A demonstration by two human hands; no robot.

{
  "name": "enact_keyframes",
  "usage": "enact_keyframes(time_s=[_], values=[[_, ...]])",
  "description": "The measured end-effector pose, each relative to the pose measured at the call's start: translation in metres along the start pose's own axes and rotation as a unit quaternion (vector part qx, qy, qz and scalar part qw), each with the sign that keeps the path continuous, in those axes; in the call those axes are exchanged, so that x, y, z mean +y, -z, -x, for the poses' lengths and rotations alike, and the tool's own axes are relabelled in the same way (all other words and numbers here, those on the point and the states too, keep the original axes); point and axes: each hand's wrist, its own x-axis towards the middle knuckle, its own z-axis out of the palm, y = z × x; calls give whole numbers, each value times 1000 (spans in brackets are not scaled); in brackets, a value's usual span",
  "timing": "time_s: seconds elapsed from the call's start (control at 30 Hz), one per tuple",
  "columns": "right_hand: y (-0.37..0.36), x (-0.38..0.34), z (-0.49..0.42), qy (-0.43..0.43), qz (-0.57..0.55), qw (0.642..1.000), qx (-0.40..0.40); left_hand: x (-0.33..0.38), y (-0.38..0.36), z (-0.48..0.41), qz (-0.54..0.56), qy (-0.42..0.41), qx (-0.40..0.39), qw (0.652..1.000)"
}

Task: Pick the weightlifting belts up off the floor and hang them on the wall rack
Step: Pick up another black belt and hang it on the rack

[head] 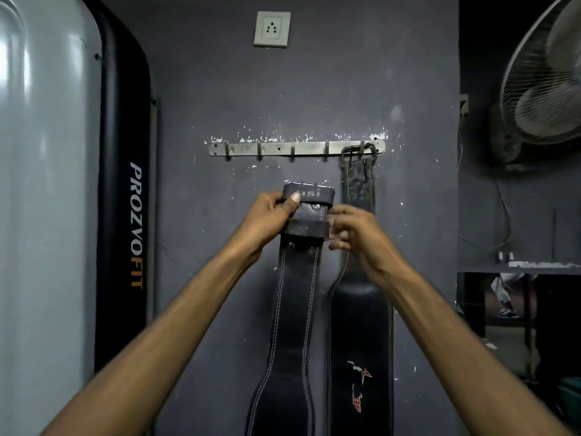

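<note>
- Left hand (270, 215) grips the top of a black stitched belt (295, 294), thumb across its upper loop (314, 194)
- Right hand (355, 234) pinches the same end's right edge with curled fingers
- Its top sits below the wall rack (279, 148) (apart from the hooks)
- A second belt (360, 325) hangs by its buckle (358, 153) from the rightmost hook

The held belt (292, 309) and hung belt (360, 325) run off the bottom edge.
</note>
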Motion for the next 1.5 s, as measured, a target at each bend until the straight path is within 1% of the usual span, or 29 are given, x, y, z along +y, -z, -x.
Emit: enact_keyframes(time_s=[0.07, 0.17, 0.23, 0.3, 0.4, 0.47, 0.53, 0.6, 0.7, 0.77, 0.83, 0.93, 1.07, 1.1, 1.23, 1.33, 1.43, 1.5], values=[[6, -3, -19, 15, -3, 1000, 7, -9, -6, -7, -20, -7, 3, 1000], [10, 0, -48, 48, 69, 996, 27, -16, -14, -23, -38, -16, 27, 999], [11, 7, -66, 73, 78, 993, 56, -21, -19, -40, -58, -11, 31, 998], [13, 15, -84, 103, 98, 986, 90, -28, -24, -59, -111, -11, 48, 993], [17, 24, -107, 169, 174, 959, 147, -30, -38, -82, -201, -36, 119, 972], [21, 23, -122, 211, 197, 940, 183, -27, -48, -97, -233, -66, 160, 957], [27, 19, -138, 232, 206, 926, 216, -22, -57, -112, -266, -92, 179, 943], [33, 11, -151, 236, 242, 910, 239, -17, -64, -126, -284, -112, 180, 935], [39, 1, -168, 245, 272, 898, 245, -15, -68, -149, -294, -117, 186, 930], [43, -4, -179, 253, 287, 893, 239, -15, -69, -165, -323, -101, 188, 922], [46, -6, -188, 247, 331, 883, 223, -14, -70, -178, -351, -84, 185, 914], [49, -8, -188, 238, 408, 856, 209, -18, -71, -186, -375, -64, 186, 906], [51, 15, -178, 251, 484, 812, 207, -41, -70, -179, -414, -50, 146, 897], [52, 22, -174, 257, 483, 811, 206, -46, -69, -176, -415, -57, 142, 897], [53, 32, -164, 243, 455, 832, 203, -49, -68, -162, -404, -80, 128, 902], [54, 38, -153, 234, 446, 841, 198, -52, -63, -144, -423, -81, 106, 897], [56, 45, -135, 198, 427, 860, 194, -60, -58, -121, -422, -69, 100, 898], [55, 49, -117, 185, 421, 865, 200, -65, -52, -103, -416, -52, 96, 903]])
